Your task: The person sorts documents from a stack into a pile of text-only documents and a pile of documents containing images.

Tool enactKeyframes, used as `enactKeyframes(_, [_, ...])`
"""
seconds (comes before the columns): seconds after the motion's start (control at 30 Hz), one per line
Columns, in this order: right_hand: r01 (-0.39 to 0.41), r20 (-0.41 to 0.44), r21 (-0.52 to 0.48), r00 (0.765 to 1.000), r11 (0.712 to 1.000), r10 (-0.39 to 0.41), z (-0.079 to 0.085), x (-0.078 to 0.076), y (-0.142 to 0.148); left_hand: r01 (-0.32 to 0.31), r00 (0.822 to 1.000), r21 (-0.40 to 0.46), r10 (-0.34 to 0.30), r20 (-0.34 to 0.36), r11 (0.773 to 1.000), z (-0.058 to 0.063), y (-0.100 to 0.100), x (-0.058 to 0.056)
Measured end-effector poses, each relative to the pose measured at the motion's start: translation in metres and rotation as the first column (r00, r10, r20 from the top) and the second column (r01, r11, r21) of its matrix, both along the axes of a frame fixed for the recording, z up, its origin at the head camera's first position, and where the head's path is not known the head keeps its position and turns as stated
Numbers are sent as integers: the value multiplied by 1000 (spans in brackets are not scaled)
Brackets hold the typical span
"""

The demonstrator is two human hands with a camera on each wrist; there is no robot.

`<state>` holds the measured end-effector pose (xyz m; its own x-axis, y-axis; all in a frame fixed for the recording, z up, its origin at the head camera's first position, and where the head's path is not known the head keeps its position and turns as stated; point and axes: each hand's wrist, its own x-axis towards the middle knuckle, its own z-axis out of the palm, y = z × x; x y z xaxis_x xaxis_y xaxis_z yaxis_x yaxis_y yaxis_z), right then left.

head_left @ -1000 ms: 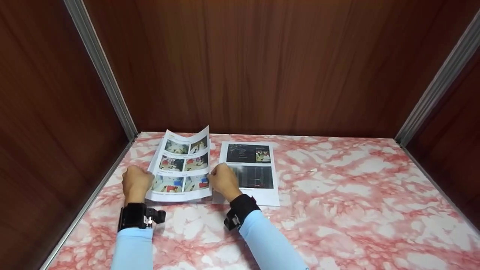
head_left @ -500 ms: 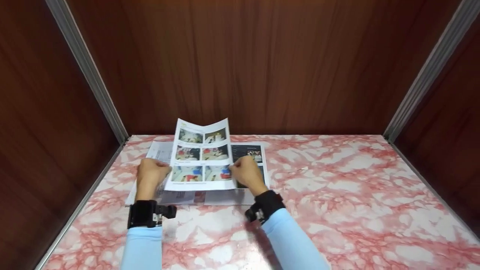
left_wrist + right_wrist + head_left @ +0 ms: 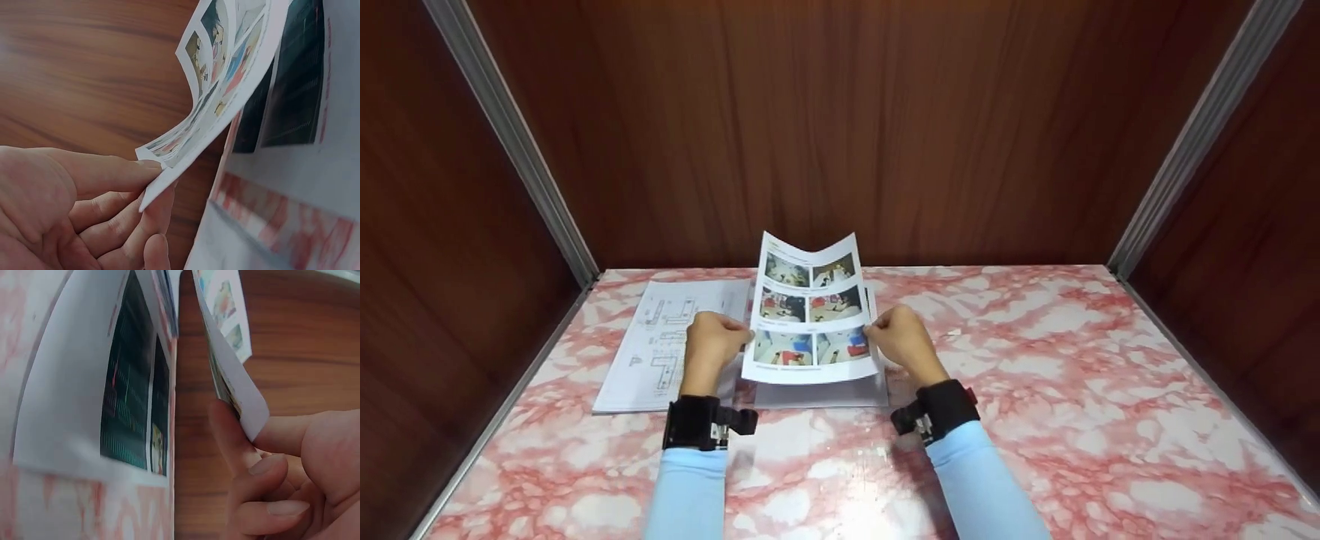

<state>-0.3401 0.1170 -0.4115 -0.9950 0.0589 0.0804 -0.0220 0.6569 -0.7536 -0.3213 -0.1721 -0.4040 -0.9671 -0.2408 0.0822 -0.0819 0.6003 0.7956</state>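
A printed sheet of paper (image 3: 810, 307) with rows of colour photos hangs raised and bowed between both hands. My left hand (image 3: 711, 349) pinches its left edge, thumb over forefinger, as the left wrist view shows. On the opposite edge my right hand (image 3: 907, 341) pinches the sheet between thumb and fingers. Beneath it, apart from it, lies a second printed page (image 3: 73, 382) with dark screen pictures, mostly hidden in the head view. Left of that rests a paper with line drawings (image 3: 637, 367), partly behind the left hand and forearm.
The table (image 3: 1035, 390) has a red-and-white marbled top. A brown wood-grain panel (image 3: 840, 127) rises at its back edge, with side panels and grey metal posts (image 3: 510, 142) at the corners.
Both hands have lifted the photo sheet off the left pile and carried it right, over the page with dark pictures. The line-drawing paper on the left is now uncovered.
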Motion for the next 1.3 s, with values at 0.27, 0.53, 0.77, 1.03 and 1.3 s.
enactKeyframes(0.27, [-24,21,-21,999,999,24,-16,0,12,3,999,-6,-3,33,1000,-7,7,-1])
enactKeyframes(0.53, [-70,86,-55,993,996,75,-26,-2,20,28,998,6,-28,59,1000,-11,11,-6])
enactKeyframes(0.77, [-111,154,-85,980,990,123,-24,-2,27,18,997,5,-19,77,1000,-15,10,-8])
enactKeyframes(1.03, [-135,134,-81,980,987,145,-28,-2,33,41,998,-30,-39,56,999,-21,12,-9])
enactKeyframes(1.3, [-163,77,-13,984,987,163,-33,-4,37,36,996,-33,-34,81,999,-23,15,-8])
